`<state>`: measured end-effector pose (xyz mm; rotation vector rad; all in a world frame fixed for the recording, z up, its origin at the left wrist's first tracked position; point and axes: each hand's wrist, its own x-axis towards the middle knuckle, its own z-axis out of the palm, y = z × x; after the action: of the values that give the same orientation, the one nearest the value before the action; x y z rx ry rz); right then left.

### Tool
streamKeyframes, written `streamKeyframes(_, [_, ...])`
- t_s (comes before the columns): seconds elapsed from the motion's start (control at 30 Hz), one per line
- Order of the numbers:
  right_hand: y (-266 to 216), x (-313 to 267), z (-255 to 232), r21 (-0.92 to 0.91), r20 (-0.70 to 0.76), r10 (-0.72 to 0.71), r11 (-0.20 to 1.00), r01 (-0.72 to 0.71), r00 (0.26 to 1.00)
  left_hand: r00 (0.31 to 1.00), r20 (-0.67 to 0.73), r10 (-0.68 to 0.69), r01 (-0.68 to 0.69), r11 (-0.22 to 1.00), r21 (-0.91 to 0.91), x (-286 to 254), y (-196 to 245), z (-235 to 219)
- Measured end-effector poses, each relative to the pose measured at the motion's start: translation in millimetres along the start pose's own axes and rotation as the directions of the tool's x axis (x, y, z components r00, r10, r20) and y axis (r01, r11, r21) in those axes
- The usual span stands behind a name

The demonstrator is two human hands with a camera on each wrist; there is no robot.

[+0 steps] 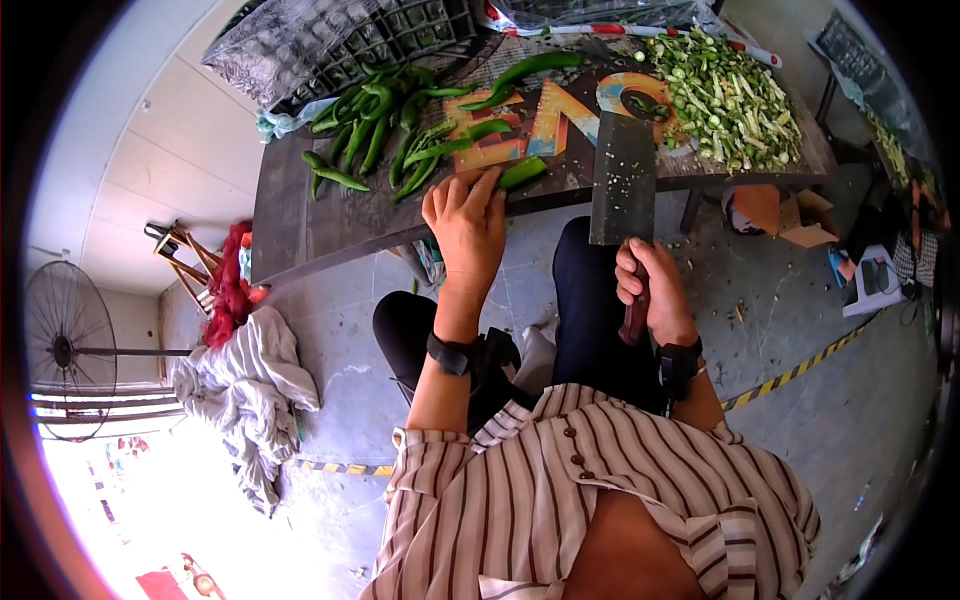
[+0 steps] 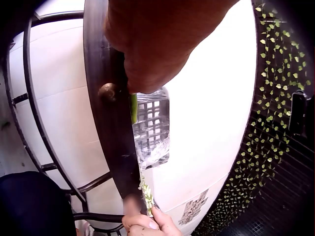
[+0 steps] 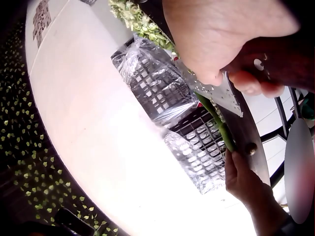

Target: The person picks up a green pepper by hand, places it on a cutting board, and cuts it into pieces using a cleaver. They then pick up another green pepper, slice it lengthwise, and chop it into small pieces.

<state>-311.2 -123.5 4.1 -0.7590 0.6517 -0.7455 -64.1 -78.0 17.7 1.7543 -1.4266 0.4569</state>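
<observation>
At the table's near edge my left hand (image 1: 466, 225) holds down a long green pepper (image 1: 522, 172), whose far end sticks out past the fingers. In the right wrist view, the left hand (image 3: 246, 179) has its fingertips at the pepper's lower end (image 3: 226, 136). My right hand (image 1: 657, 290) grips a cleaver (image 1: 624, 180) by its dark red handle (image 1: 636, 315). Its broad blade, flecked with small bits, points away from me to the right of the pepper. Whole green peppers (image 1: 372, 120) are heaped beyond my left hand; chopped pepper pieces (image 1: 725, 100) are piled at the right.
A plastic-lined black crate (image 1: 340, 50) stands at the table's (image 1: 300, 215) back left. More clear plastic (image 1: 600, 14) lies along the back. A floor fan (image 1: 63, 350) and a grey cloth heap (image 1: 250, 385) are at the left, a cardboard box (image 1: 808, 218) under the right side.
</observation>
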Motion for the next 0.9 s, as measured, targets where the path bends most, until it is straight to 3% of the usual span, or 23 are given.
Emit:
streamKeyframes(0.23, [-0.4,0.1,0.1,-0.001,0.005,-0.004,1.0,0.004,1.0,1.0,-0.011,-0.029,0.029,1.0,0.007,1.7,-0.4,-3.2])
streamKeyframes(0.4, [-1.2,0.6,-2.2,0.013,0.025,0.006,1.0,-0.006,1.0,0.992,-0.126,-0.016,0.02,1.0,0.024,9.1,3.7,-10.4])
streamKeyframes(0.6, [0.4,0.9,-0.5,0.005,0.015,-0.009,1.0,0.009,1.0,0.997,-0.063,-0.033,0.035,0.999,0.026,-4.2,-3.6,1.1])
streamKeyframes(0.9, [-1.4,-0.6,2.3,-0.005,-0.008,-0.005,1.0,0.005,1.0,0.994,-0.105,0.01,-0.009,1.0,0.01,7.9,2.2,-11.3])
